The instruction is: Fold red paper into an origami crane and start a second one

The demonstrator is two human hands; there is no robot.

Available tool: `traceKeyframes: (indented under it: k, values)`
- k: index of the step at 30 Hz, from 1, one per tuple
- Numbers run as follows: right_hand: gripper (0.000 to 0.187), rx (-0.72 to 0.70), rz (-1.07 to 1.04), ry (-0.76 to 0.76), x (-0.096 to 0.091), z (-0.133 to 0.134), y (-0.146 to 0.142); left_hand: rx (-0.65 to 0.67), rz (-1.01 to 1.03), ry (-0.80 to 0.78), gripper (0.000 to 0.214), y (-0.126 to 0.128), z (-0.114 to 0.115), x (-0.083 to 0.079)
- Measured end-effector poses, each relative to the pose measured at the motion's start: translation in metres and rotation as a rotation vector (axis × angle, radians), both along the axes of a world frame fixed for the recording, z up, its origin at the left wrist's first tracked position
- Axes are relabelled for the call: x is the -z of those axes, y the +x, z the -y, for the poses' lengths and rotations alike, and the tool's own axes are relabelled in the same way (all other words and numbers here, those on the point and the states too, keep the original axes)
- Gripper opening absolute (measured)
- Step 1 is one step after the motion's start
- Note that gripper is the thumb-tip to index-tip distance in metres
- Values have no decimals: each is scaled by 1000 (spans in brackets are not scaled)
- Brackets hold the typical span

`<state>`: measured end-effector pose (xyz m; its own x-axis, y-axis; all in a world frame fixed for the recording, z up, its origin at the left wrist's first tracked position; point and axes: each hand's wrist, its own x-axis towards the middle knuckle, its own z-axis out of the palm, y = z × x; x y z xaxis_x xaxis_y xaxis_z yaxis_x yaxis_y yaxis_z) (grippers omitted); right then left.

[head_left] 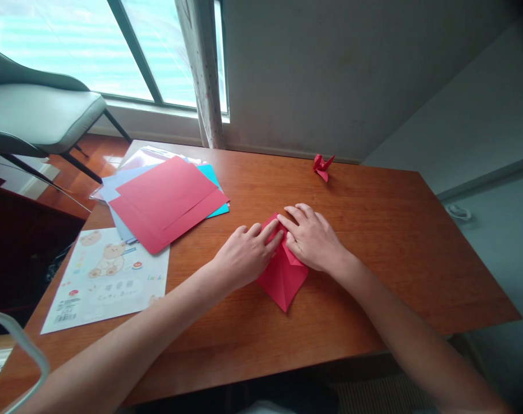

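A folded red paper (282,276) lies on the wooden table (373,241), its point toward me. My left hand (244,256) rests on its upper left part, fingers stretched out and pressing down near the top corner. My right hand (310,238) lies flat on its upper right part, fingers spread and pointing left, fingertips meeting those of the left hand. The top of the paper is hidden under both hands.
A stack of coloured sheets (166,201), red on top, lies at the left. In front of it is a pack with bear pictures (106,279). A small red folded paper figure (321,167) stands at the back by the wall. A chair (41,115) is at far left.
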<state>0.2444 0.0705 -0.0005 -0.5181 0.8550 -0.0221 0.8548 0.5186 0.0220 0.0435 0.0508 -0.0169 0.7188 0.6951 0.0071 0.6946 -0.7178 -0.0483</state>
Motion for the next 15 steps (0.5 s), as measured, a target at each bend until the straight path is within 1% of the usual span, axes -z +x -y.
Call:
traceKeyframes:
  k: [5, 10, 15]
  values:
    - [48, -1, -13, -3, 2, -5, 0, -1, -1, -10, 46, 0, 0, 0]
    - [46, -6, -9, -4, 0, -9, -3, -4, -9, -4, 46, 0, 0, -1]
    - [45, -31, -30, -16, 3, -26, 1, -7, 2, 4, 49, -1, 0, 1]
